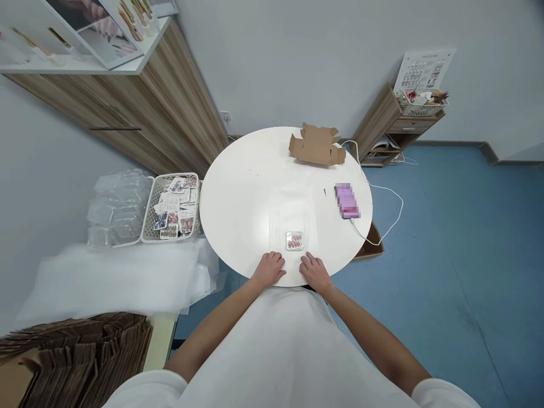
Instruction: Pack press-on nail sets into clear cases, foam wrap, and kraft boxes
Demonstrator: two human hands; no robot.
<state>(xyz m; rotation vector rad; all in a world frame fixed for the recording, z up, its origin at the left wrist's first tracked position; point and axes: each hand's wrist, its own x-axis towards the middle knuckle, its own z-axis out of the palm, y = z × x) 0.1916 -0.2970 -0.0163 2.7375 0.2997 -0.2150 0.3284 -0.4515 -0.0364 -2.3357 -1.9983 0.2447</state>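
On table point(255, 204): tray point(294, 240) near edge (carton point(317, 145) behind).

I see a white round table point(250, 192). On it are a clear case point(294, 240) of red-and-pink patterned nails, a plain brown cardboard box point(317, 146) and a purple-pink phone point(347, 200). The floor point(459, 226) is blue and the cabinet point(170, 102) is streaked wood-grain brown.

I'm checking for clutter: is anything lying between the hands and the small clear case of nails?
Nothing visible. Only bare table lies between the left hand, the right hand and the nail case.
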